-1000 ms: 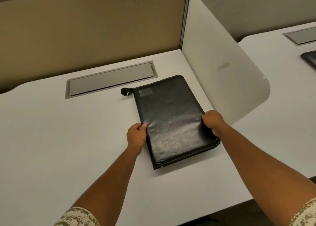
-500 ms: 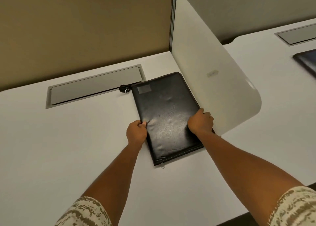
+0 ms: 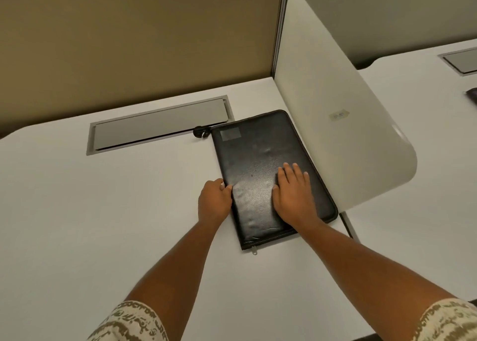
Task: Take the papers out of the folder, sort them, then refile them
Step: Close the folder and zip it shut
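Head view shows the task barely begun — the black folder (image 3: 260,170) lies flat and zipped on the white desk (image 3: 103,224), a little right of the frame's centre, its right edge just beside the white divider panel (image 3: 335,108). No papers are in sight; whatever it holds is inside.

The right hand (image 3: 294,196) lies flat on the cover in the lower right part of the folder, fingers straight and lightly spread, pressing down rather than gripping. The left hand (image 3: 214,201) sits at the folder's left edge, fingers curled against it; whether they actually pinch the edge or only steady it I cannot tell.

A zip pull (image 3: 254,250) hangs at the folder's near left corner, in the lower middle of the frame, and a dark tab (image 3: 200,132) shows at its far left corner beside the grey hatch (image 3: 157,129) in the desk.

Judging from this, nothing is done yet: the zip has to be run round, the cover lifted, the papers drawn out, sorted and put back — the whole job is ahead.
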A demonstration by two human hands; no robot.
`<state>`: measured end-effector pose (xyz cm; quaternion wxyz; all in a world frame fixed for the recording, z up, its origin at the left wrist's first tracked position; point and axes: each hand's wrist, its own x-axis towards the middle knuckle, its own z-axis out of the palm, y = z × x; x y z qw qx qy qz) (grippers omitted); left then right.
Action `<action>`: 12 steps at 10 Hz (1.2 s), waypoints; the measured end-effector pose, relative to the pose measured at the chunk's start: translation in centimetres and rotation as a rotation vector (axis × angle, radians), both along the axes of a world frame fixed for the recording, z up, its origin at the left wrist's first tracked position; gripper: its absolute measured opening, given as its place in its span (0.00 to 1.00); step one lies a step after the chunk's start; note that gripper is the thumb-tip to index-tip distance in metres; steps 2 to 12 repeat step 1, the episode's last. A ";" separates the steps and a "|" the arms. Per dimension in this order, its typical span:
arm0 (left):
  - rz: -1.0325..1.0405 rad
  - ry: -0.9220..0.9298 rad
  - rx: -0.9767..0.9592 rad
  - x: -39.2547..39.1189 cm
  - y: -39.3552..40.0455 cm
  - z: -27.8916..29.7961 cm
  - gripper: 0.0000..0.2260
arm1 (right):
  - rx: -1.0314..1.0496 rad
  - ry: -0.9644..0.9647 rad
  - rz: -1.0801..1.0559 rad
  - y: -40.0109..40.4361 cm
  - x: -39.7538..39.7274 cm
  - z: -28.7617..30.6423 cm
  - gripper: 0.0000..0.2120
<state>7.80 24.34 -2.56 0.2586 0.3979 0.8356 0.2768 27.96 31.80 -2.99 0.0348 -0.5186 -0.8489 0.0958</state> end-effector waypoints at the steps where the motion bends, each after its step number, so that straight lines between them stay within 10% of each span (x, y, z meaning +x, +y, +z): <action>1: -0.097 0.056 0.010 -1.0 -0.6 1.0 0.18 | 0.018 0.003 0.071 -0.3 -1.7 0.7 0.28; 12: -0.097 0.056 0.010 -1.0 -0.6 1.0 0.18 | 0.018 0.003 0.071 -0.3 -1.7 0.7 0.28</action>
